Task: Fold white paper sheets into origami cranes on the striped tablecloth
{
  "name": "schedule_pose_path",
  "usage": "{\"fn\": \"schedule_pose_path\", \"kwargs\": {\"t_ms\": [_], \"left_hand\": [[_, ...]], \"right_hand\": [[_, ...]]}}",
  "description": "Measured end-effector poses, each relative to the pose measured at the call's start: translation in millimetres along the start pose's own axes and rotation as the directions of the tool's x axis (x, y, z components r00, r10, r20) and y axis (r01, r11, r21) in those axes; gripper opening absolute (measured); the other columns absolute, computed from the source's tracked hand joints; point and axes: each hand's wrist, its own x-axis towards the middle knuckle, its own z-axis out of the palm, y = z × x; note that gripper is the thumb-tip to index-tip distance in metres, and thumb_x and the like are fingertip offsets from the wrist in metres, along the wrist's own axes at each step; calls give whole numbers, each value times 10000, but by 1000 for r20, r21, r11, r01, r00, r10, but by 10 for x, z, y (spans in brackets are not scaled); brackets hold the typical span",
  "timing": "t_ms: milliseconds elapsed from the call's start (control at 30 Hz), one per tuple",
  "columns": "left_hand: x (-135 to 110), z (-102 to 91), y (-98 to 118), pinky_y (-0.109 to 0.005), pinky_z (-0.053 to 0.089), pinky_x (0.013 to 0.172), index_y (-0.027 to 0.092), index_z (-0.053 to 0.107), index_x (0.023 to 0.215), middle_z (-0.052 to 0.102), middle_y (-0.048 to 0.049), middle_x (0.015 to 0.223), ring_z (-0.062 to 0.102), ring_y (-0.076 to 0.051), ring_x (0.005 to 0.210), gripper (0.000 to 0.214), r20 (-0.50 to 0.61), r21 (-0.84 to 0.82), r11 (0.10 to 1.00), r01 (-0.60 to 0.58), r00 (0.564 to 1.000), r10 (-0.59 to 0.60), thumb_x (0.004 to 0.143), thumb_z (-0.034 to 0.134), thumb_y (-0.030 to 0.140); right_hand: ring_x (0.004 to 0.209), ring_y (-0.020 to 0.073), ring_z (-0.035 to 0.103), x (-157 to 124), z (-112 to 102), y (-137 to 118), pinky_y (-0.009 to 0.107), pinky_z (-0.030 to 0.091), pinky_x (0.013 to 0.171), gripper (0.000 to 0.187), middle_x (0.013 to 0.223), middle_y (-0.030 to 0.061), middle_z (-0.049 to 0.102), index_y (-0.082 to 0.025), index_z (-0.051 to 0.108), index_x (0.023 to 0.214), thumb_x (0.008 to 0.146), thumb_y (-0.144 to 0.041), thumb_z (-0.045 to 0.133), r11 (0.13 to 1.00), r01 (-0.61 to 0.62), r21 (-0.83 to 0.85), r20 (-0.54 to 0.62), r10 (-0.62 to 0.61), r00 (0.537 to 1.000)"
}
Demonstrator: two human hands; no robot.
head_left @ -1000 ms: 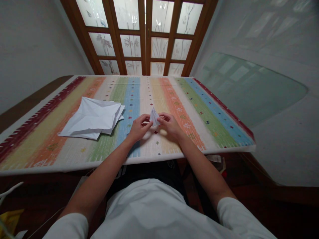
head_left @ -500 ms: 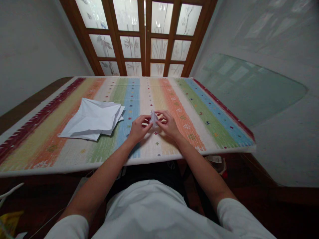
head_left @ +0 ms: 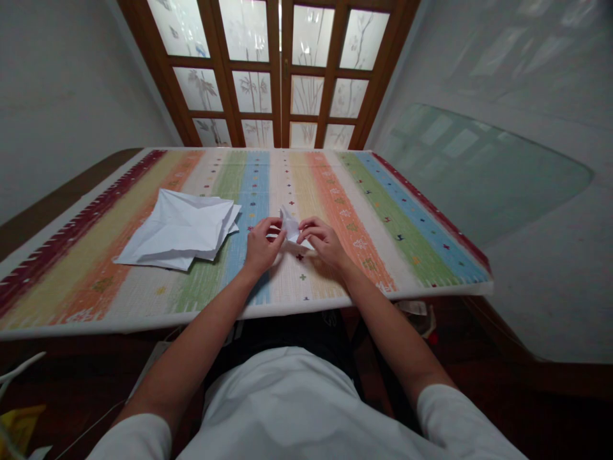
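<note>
A small folded piece of white paper point(head_left: 290, 226) is between my two hands, just above the striped tablecloth, with a pointed flap standing up. My left hand point(head_left: 263, 244) pinches its left side between thumb and fingers. On the other side my right hand point(head_left: 322, 240) has its fingertips closed on the right part of the folded paper, where a white corner shows below the fingers. Fine creases are too small to make out. Left of my hands lies a stack of creased white paper sheets point(head_left: 179, 227), which neither hand touches.
The striped tablecloth point(head_left: 383, 255) covers the table up to its near edge by my body. Wooden doors with glass panes point(head_left: 282, 70) stand beyond the far edge. A pale green glass panel point(head_left: 488, 166) is on the right wall. A white cable point(head_left: 22, 367) hangs low left.
The folded paper has spread wider and tilted left between my hands. My left hand has shifted slightly left, and my right fingers have moved down onto its right part.
</note>
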Motion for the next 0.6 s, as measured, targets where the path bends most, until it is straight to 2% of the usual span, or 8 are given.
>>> {"fn": "schedule_pose_path", "kwargs": {"t_ms": [67,133,267,333,400,533,600], "left_hand": [[14,-15,-8,-239,621,684,199,704,1033,756,-54,1052,753,-155,836,86,-22,-5,1000,20,1000,-20,954,730,221],[19,-24,-4,-239,616,687,201,691,996,757,-47,1027,750,-157,840,67,-20,2,1000,16,1000,-16,943,731,209],[10,-16,25,-230,599,663,205,682,970,765,-35,975,742,-157,816,64,22,17,1000,-14,1000,14,925,725,192],[2,-8,40,-231,594,659,205,690,976,774,-35,961,748,-161,817,63,62,10,1000,-30,998,29,921,720,200],[-6,-2,54,-241,599,679,204,703,979,787,-39,962,757,-168,836,58,116,0,999,-50,992,50,923,715,212],[-23,-1,83,-267,615,738,206,736,974,805,-39,961,761,-173,849,52,229,-27,996,-83,969,87,941,709,237],[-29,-2,93,-273,617,742,207,748,972,809,-40,957,760,-175,846,64,251,-32,996,-84,964,89,947,716,257]], "right_hand": [[957,218,689,-4,22,-2,353,587,819,204,1004,65,722,-241,781,838,954,-285,619,997,-63,49,46,61,997],[788,192,654,-7,53,4,316,549,709,147,866,27,706,-250,740,947,980,-355,642,981,-155,116,63,148,987],[606,154,511,8,66,-6,266,423,574,255,695,-54,569,-276,656,1062,970,-500,733,952,-223,212,-2,228,974],[613,151,491,26,40,-31,268,415,569,285,726,-44,556,-272,680,1055,964,-532,749,945,-233,229,-55,251,966],[686,163,549,46,13,-54,280,469,618,314,815,-11,621,-267,715,1029,956,-569,755,938,-241,247,-76,267,961],[951,218,680,70,4,-56,327,563,821,422,1013,32,747,-273,764,1027,843,-642,857,926,-230,299,-22,248,969],[946,220,683,71,10,-48,331,556,823,448,1006,39,761,-265,777,1013,807,-647,889,916,-248,315,2,260,966]]}}
